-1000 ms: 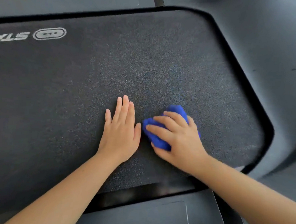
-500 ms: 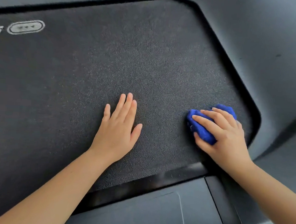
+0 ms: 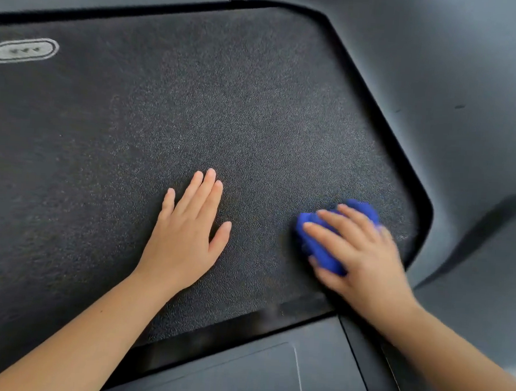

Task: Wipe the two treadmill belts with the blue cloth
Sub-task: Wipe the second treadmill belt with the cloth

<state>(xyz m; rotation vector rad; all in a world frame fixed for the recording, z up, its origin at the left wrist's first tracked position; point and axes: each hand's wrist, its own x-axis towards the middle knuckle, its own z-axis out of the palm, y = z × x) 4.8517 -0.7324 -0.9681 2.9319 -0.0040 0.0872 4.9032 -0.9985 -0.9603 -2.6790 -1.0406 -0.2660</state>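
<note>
Blue cloth (image 3: pixel 319 252) (right hand (image 3: pixel 367 262) gripping) edged back toward flat, empty left hand (image 3: pixel 184 242).

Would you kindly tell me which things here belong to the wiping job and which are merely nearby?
Job: blue cloth, treadmill belt, right hand holding the cloth, left hand flat on the belt.
Nearby: oval logo, grey side rail.

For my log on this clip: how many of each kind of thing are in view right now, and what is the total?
Hands: 2, the left hand flat on the belt and the right hand holding the cloth
Blue cloth: 1
Treadmill belt: 1 in view
Oval logo mark on the belt: 1
Total: 5
</note>
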